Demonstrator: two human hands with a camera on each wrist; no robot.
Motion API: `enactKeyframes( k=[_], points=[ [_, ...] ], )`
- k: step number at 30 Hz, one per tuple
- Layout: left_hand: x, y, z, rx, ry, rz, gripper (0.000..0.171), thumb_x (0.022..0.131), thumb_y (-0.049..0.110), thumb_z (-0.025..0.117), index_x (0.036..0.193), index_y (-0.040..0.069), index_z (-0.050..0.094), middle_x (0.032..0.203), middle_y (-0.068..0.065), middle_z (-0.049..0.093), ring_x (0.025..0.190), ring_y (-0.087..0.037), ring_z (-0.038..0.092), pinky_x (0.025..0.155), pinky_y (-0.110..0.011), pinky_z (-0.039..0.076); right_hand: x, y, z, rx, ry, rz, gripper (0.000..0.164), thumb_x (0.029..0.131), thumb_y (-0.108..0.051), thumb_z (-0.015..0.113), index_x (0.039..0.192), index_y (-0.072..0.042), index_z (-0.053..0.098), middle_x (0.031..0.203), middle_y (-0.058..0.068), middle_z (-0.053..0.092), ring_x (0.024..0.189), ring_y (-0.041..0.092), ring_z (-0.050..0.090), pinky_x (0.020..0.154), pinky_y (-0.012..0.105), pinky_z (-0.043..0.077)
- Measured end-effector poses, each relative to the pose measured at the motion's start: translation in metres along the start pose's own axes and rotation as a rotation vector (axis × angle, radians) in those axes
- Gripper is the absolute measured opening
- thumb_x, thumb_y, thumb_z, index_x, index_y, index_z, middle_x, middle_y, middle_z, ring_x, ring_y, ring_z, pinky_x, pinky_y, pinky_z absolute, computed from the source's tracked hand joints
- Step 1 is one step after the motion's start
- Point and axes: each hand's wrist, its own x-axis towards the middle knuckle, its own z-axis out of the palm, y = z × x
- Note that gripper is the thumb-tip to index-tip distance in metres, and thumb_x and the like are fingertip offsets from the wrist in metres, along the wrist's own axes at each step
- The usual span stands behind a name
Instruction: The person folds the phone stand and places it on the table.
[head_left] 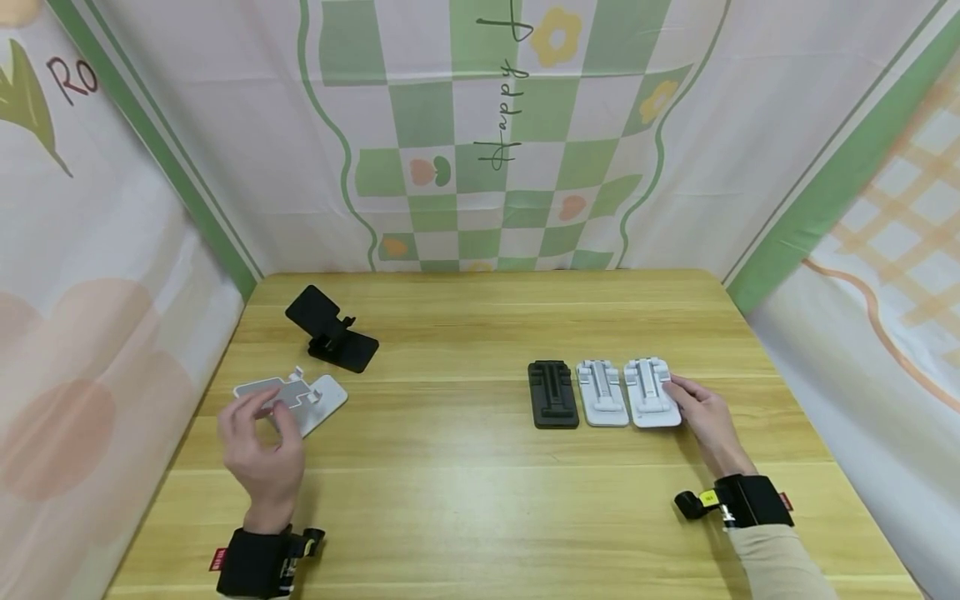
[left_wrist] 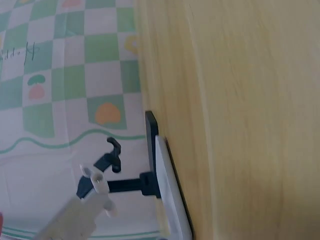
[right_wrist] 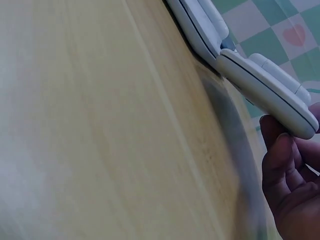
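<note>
At the left, an unfolded white phone stand (head_left: 327,403) has its base on the table and its upper plate raised. My left hand (head_left: 262,454) is at this plate, with curled thumb and fingers at its edge. In the left wrist view the white stand's base (left_wrist: 172,192) shows edge-on, while most of the hand is outside the picture. On the right, my right hand (head_left: 707,422) pinches the right edge of a folded white phone stand (head_left: 651,393). The right wrist view has this stand (right_wrist: 270,92) tilted, its held end raised off the table.
An unfolded black phone stand (head_left: 345,346) is behind the white one at the left. Beside the held stand lie another folded white phone stand (head_left: 602,393) and a folded black one (head_left: 553,395), in a row. Patterned cloth (head_left: 487,217) hangs along the back and sides of the wooden table (head_left: 450,500).
</note>
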Motion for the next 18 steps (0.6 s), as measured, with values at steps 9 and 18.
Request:
enactKeyframes(
  k=[9, 18],
  points=[
    [0.002, -0.017, -0.006, 0.038, -0.001, -0.071, 0.026, 0.083, -0.006, 0.066, 0.108, -0.011, 0.067, 0.118, -0.036, 0.057, 0.115, -0.046, 0.052, 0.105, -0.034, 0.038, 0.005, 0.001, 0.000, -0.087, 0.014, -0.013, 0.082, 0.103, -0.058, 0.051, 0.160, -0.001, 0.031, 0.165, 0.021, 0.030, 0.152, 0.039, 0.028, 0.102, 0.012, 0.044],
    [-0.002, -0.029, -0.016, 0.148, -0.175, -0.308, 0.068, 0.090, 0.016, 0.073, 0.149, -0.005, 0.044, 0.157, -0.025, 0.038, 0.148, -0.038, 0.033, 0.123, -0.048, 0.024, 0.010, 0.003, 0.000, -0.158, 0.050, -0.056, 0.078, 0.104, -0.056, 0.052, 0.156, 0.000, 0.039, 0.161, 0.024, 0.037, 0.148, 0.038, 0.034, 0.088, 0.002, 0.041]
  ],
)
